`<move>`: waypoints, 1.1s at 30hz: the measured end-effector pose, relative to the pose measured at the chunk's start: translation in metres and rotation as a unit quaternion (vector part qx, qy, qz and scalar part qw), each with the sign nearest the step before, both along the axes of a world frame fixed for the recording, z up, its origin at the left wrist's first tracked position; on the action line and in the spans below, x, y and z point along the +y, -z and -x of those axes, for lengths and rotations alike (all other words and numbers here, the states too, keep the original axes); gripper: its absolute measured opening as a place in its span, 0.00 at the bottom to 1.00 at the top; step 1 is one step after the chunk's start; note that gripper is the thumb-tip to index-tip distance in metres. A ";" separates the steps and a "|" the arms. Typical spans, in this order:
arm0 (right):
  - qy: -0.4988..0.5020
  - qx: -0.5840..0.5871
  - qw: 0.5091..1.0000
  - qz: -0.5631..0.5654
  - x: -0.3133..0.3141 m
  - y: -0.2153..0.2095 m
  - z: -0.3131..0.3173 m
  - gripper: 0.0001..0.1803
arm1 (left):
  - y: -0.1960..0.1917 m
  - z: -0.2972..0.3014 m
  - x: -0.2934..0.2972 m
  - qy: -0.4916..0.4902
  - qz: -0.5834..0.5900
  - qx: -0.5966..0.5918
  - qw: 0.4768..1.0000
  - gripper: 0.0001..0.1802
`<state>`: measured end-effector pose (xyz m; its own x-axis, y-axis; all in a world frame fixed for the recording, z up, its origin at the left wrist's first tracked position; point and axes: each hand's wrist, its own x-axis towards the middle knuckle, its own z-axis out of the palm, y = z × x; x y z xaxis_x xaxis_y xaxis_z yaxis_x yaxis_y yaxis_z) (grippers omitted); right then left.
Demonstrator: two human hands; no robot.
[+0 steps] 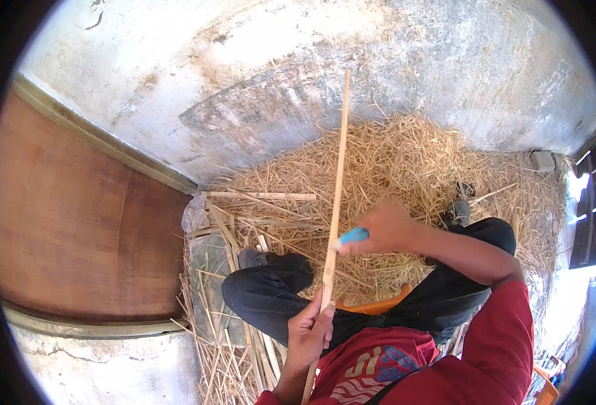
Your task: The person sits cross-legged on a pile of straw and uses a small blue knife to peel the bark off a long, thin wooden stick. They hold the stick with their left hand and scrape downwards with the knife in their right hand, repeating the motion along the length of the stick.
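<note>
A long, pale strip of wood or bamboo slants upward from my lap toward the wall, its far end thin. My left hand is closed around its lower part, close to my body. Farther up, my right hand grips a blue-handled tool and is slightly smeared by motion. The tool's front end meets the strip at its right side, just above a rough, notched patch. Its blade, if there is one, cannot be made out.
A heap of straw-like shavings spreads against the stained wall. More cut strips lie at the left by a brown wooden panel. My bent legs frame the work, with an orange edge between them. A grey block sits far right.
</note>
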<state>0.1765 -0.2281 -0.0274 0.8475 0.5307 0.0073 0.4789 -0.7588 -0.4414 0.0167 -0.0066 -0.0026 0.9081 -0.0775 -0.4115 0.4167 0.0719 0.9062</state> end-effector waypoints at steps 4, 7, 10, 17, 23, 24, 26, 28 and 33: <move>0.099 -0.059 0.993 -0.014 -0.015 0.016 -0.039 0.41 | 0.000 0.001 -0.002 -0.015 -0.004 -0.012 1.000 0.25; -0.028 0.026 0.999 0.017 0.009 -0.001 0.004 0.47 | 0.001 -0.003 -0.002 -0.009 -0.010 -0.019 1.000 0.25; -0.016 -0.069 0.997 0.033 0.012 0.005 0.003 0.46 | -0.005 0.000 -0.003 0.006 -0.041 -0.013 0.999 0.25; 0.031 0.043 0.999 -0.006 0.013 0.007 -0.007 0.46 | -0.013 0.003 -0.004 0.007 -0.114 -0.021 0.993 0.23; -0.018 -0.082 0.996 0.007 0.006 -0.003 -0.023 0.43 | -0.015 0.001 0.001 0.033 -0.181 -0.081 0.980 0.23; 0.051 -0.034 0.998 -0.006 -0.001 -0.004 -0.040 0.43 | -0.016 0.002 0.002 0.040 -0.185 -0.097 0.977 0.23; 0.191 0.062 0.979 -0.031 -0.015 -0.003 -0.069 0.44 | -0.015 0.005 0.001 0.054 -0.179 -0.113 0.976 0.23; 0.159 0.025 0.987 0.004 -0.021 0.018 -0.066 0.44 | -0.011 0.003 -0.002 0.063 -0.159 -0.111 0.979 0.24; 0.043 -0.014 0.999 0.022 0.014 0.008 -0.024 0.45 | -0.004 0.004 0.006 0.043 -0.180 -0.111 0.977 0.24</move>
<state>0.2008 -0.2143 -0.0353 0.8898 0.4562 0.0105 0.4229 -0.8158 -0.3944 0.0131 -0.0003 0.0018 0.9744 -0.0441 -0.2206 0.1984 -0.2941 0.9349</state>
